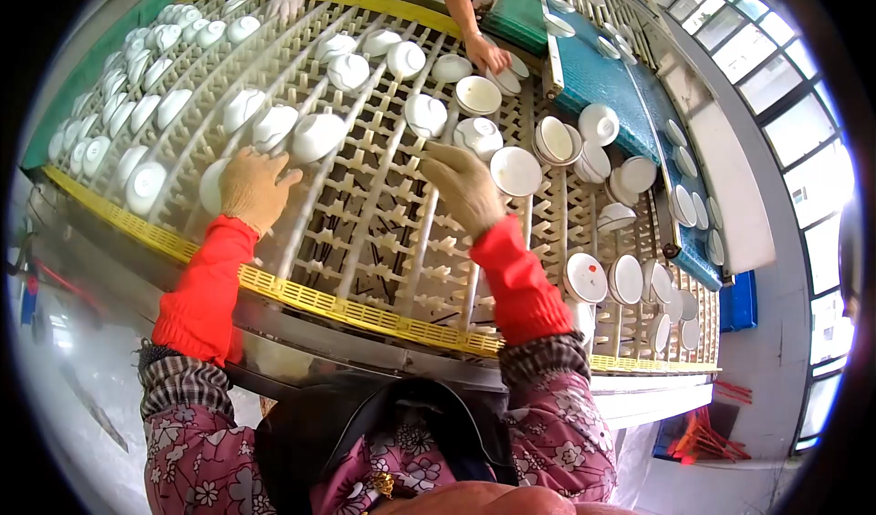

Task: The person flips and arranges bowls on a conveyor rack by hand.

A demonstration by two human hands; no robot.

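L hand [256, 191] splayed, R hand [464, 187] loose, both apparently empty over pegged belt [370, 214]; hasty L swipe may chip adj. bowl [210, 187].

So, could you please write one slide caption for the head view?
The left hand and right hand, both gloved, reach among white bowls on a pegged rack.

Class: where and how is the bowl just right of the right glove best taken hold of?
Likely by the near rim of the bowl, from the wearer's side, thumb inside: its open mouth faces the camera, and other bowls lie just beyond.
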